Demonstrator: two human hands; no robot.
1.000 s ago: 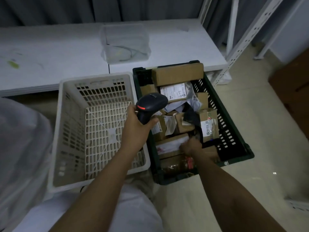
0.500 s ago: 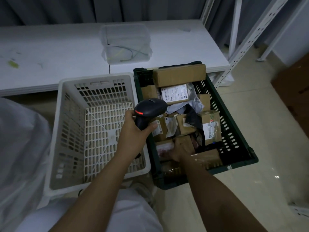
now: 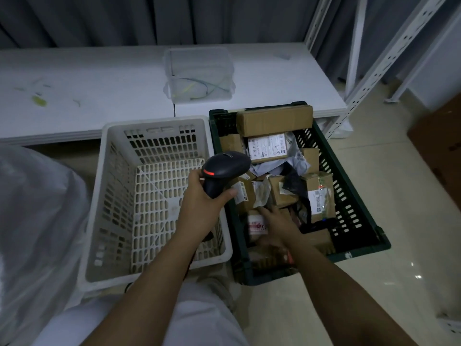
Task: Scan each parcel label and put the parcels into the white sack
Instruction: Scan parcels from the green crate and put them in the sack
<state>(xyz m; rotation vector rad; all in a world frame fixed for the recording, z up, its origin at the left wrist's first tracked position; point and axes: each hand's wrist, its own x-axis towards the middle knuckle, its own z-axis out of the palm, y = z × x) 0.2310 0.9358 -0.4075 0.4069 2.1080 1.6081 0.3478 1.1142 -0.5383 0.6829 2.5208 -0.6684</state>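
Currently: scanner point(image 3: 224, 171) gripped by left hand point(image 3: 202, 206); small parcel point(image 3: 257, 224) grasped by right hand point(image 3: 277, 224), inside green crate point(image 3: 359, 236).

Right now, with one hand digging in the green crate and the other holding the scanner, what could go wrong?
The right hand grips a parcel under piled boxes; pulling it might tip the leaning box. The room is dim, so the scanner in the left hand might misread its blurry label.
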